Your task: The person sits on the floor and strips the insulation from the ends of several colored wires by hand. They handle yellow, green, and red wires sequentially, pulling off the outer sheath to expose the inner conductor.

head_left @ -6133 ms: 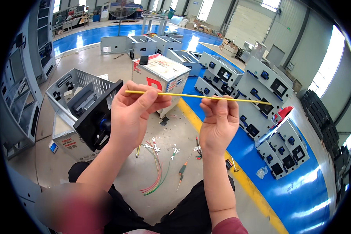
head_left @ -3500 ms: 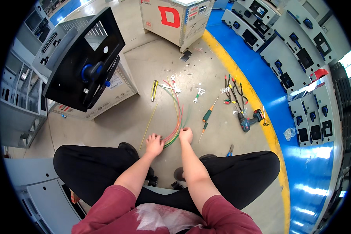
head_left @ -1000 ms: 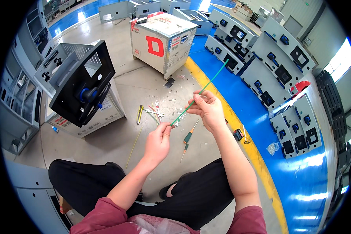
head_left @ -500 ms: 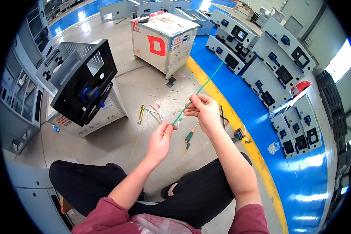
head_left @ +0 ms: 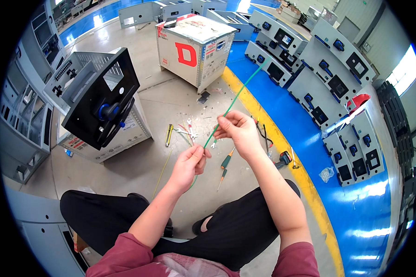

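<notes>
I sit on a concrete floor holding a thin green wire (head_left: 239, 92) between both hands. My left hand (head_left: 188, 164) pinches its lower part in front of my knees. My right hand (head_left: 238, 131) grips it higher up, and the free end slants up and to the right past my fingers. Below my hands on the floor lie a green-handled screwdriver (head_left: 226, 161), a yellow tool (head_left: 169, 135) and loose wire scraps (head_left: 187, 131).
An open grey cabinet with a black panel (head_left: 99, 104) stands at my left. A white crate with a red letter (head_left: 194, 44) sits ahead. Rows of grey switch cabinets (head_left: 326, 78) line the blue floor at right, beyond a yellow line (head_left: 305, 180). Pliers and a small tool (head_left: 282, 159) lie near it.
Earlier I held a yellow wire, then reached to the floor. Over the last second both hands stay on the green wire, my left hand having risen slightly toward my right.
</notes>
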A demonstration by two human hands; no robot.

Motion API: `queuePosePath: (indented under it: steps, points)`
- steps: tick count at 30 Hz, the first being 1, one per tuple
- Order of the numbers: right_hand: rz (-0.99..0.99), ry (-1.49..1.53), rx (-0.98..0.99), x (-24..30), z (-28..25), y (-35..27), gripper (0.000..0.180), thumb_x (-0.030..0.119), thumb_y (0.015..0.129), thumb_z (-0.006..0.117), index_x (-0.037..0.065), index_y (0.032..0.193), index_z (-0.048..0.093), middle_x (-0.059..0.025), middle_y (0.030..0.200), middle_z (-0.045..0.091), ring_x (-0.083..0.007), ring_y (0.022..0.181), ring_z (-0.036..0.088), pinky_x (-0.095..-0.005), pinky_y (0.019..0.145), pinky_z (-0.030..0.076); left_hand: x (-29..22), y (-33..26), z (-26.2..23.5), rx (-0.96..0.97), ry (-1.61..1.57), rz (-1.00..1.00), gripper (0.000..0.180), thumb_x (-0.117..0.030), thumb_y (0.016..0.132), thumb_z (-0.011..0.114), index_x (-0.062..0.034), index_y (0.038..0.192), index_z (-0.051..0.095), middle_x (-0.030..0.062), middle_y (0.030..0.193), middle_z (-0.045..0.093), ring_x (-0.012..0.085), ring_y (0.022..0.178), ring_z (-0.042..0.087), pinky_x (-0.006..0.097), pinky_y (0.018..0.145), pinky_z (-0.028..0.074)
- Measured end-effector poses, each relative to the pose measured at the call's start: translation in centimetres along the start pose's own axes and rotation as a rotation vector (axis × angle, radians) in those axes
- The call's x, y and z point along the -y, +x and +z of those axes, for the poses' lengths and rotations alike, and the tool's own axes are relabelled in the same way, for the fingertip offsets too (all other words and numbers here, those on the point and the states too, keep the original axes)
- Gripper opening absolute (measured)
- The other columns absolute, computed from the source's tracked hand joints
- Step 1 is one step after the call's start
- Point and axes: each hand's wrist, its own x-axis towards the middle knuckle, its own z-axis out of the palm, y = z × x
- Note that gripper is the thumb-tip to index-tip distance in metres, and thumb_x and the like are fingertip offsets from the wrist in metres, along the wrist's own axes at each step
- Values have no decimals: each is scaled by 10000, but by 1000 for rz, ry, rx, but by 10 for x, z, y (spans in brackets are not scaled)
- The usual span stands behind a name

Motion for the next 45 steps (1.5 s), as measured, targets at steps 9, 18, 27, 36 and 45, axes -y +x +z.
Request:
queuePosePath:
  steps: [9,18,27,36,45]
  points:
    - [86,10,62,0,0,-6,265,161,967,709,-39,1132,657,-123,896,723,-210,795,730,-326,745,614,13,1,-6,35,0,2,487,-449,1087,462,-154,702,414,-66,559,286,70,503,222,277,481,186]
    - [36,-69,98,-19,20,-14,223,75,913,757,-61,1068,668,-149,933,736,-201,832,737,-332,754,621,13,2,5,-196,198,166,479,-427,1092,471,-127,719,469,-69,551,369,45,474,291,258,445,227]
    - [-93,74,-19,1,8,-7,270,184,1008,653,-47,1147,639,-169,937,734,-233,818,739,-356,757,631,22,3,-5,-206,311,242,471,-399,1093,485,-108,723,477,-72,579,397,33,503,320,252,462,242]
    - [-57,49,25,0,4,-8,325,263,1049,587,-43,1153,626,-178,936,737,-243,810,746,-362,750,628,0,-5,5,-161,403,145,513,-405,1087,495,-96,679,457,-62,577,389,42,523,331,274,474,253]
    - [-25,218,-54,4,-4,-9,311,305,1058,561,20,1181,587,-175,912,744,-278,839,758,-373,728,627,6,-3,4,-255,777,312,558,-370,1080,515,-9,661,443,-14,556,370,76,562,326,336,488,269]
